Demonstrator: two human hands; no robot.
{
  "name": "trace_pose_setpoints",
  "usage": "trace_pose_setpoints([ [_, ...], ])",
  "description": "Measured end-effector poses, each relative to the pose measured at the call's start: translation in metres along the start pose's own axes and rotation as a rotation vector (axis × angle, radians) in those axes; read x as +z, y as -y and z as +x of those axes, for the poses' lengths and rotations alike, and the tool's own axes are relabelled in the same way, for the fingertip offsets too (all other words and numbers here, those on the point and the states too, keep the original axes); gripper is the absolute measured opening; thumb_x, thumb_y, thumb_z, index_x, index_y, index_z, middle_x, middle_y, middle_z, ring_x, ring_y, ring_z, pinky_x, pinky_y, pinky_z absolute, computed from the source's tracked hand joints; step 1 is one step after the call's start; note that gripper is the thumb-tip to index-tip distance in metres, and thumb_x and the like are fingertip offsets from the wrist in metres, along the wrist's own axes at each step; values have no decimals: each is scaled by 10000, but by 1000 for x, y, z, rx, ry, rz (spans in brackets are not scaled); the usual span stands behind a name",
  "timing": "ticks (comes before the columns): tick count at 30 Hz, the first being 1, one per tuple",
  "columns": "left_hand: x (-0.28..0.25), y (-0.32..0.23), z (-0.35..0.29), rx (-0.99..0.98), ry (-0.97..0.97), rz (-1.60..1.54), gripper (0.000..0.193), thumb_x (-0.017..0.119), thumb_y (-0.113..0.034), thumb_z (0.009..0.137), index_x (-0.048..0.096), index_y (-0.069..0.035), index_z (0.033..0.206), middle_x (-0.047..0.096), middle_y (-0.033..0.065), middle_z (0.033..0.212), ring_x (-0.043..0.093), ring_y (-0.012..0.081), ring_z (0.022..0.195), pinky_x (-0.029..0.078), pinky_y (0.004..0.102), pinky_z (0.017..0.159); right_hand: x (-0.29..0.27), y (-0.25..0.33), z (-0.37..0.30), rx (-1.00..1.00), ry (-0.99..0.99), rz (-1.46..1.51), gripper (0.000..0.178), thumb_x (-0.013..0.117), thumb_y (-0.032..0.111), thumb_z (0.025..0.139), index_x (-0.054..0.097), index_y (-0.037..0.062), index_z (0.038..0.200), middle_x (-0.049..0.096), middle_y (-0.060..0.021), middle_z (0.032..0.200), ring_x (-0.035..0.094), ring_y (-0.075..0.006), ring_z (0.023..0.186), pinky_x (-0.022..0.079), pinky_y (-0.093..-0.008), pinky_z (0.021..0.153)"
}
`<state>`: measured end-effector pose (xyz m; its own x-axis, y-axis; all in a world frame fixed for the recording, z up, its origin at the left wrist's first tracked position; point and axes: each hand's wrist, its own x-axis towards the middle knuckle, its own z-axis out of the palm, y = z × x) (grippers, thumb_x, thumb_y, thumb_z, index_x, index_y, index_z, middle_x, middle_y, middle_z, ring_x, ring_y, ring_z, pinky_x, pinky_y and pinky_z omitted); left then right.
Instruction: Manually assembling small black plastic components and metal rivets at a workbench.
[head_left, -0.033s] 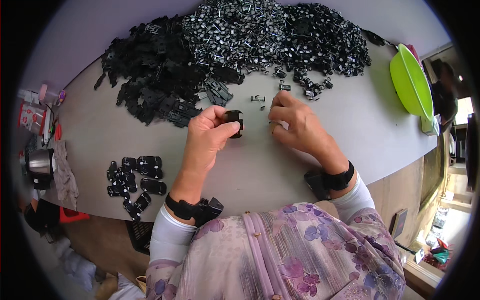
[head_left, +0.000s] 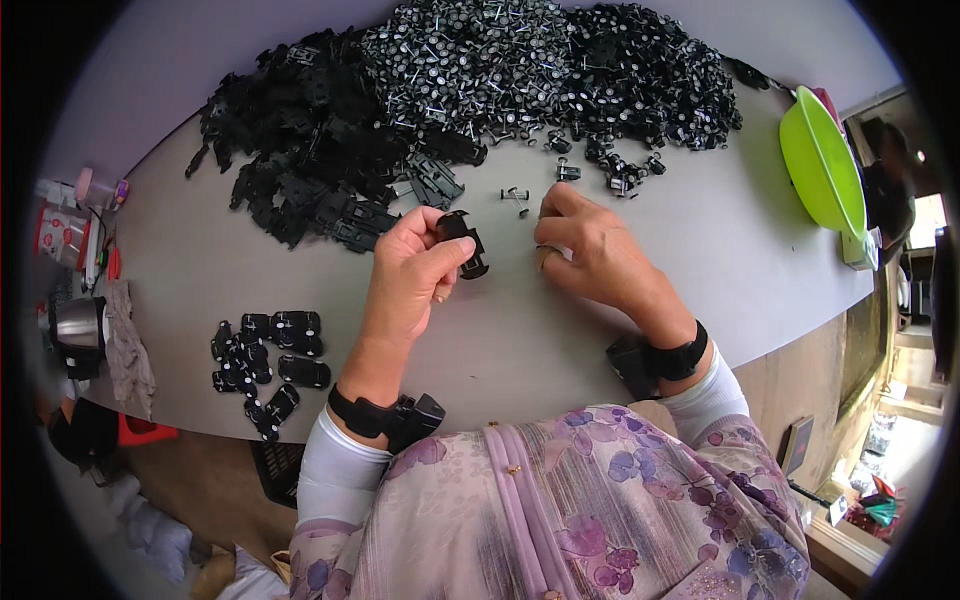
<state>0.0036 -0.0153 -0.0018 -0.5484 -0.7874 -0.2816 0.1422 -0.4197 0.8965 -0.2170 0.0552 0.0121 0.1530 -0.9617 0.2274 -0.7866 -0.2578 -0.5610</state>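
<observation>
In my left hand a black plastic toy-car chassis is pinched between thumb and fingers, tilted over the table. To its right, my right hand hovers with its fingers curled together; what lies between the fingertips, if anything, is hidden. A wheel axle with two small wheels lies on the table between the hands, beside a second small axle piece. Just beyond my right fingertips sits a small black wheeled part.
Across the far side spread a heap of black chassis, a heap of silver wheel axles and a heap of black wheeled parts. Several chassis with wheels lie at near left. A green basin stands far right.
The chassis in my left hand has turned, its lower end swinging right. My right hand's fingers have shifted slightly and stay curled.
</observation>
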Motion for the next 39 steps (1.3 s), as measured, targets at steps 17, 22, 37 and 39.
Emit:
trace_pose_setpoints([
  [17,5,8,0,-153,157,-86,145,632,-108,880,622,9,966,641,56,809,622,129,642,474,219,539,16,21,-3,-320,-154,185,267,682,-71,642,597,19,878,575,-107,965,604,-271,805,506,-345,655],
  [22,6,15,1,-197,162,-141,163,644,-110,871,638,9,982,617,27,770,547,97,579,387,204,491,21,20,-3,-366,-160,128,248,699,-64,636,589,19,841,580,-110,962,609,-271,793,509,-343,643],
  [37,13,12,-2,-225,237,-164,150,637,-99,862,650,4,971,645,52,812,612,117,593,455,212,506,-4,21,-13,-241,-161,318,308,726,-6,651,584,16,923,612,-110,1017,616,-323,912,521,-374,746],
  [39,15,12,-1,-219,222,-173,156,634,-103,861,641,8,970,648,60,820,630,132,607,472,222,512,-29,3,-20,-51,-164,157,244,685,-34,672,590,20,890,604,-114,969,607,-310,897,513,-377,739],
])
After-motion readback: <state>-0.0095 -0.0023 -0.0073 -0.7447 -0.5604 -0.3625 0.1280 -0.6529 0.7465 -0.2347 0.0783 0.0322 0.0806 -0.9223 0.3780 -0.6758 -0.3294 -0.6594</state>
